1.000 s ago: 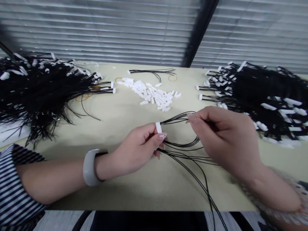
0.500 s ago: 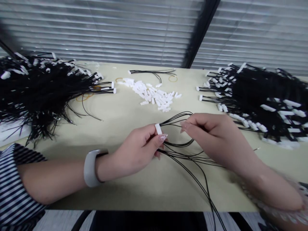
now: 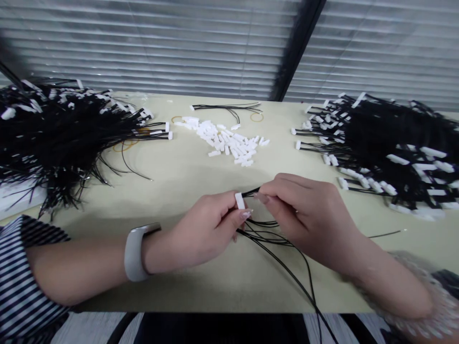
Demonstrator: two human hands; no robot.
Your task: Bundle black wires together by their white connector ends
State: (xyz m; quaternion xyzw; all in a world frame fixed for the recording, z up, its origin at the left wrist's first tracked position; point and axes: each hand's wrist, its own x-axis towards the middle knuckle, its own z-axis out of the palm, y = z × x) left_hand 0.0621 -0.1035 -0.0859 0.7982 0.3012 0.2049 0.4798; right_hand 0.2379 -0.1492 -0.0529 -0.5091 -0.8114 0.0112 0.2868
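Between the thumb and fingers of my left hand (image 3: 211,224) is a small white connector housing (image 3: 240,200), held upright above the table. Thin black wires (image 3: 283,270) run from the housing and from under my left fingers to the right, some drooping past the table's front edge. My right hand (image 3: 304,210) pinches black wire close to the housing's right side; its fingertips partly cover the wire ends. One loose wire (image 3: 385,234) with a bare metal tip sticks out beyond my right wrist.
A heap of white connector housings (image 3: 229,143) lies mid-table. Behind it rests a small wire bundle (image 3: 229,107) beside a rubber band (image 3: 256,117). Large piles of black wires with white connectors fill the left (image 3: 64,138) and right (image 3: 394,143). Window blinds (image 3: 215,48) stand behind.
My right hand has moved left and slightly down, bringing its pinch nearer the housing. The wire loop between the hands has flattened, and my left hand has shifted slightly with the housing.
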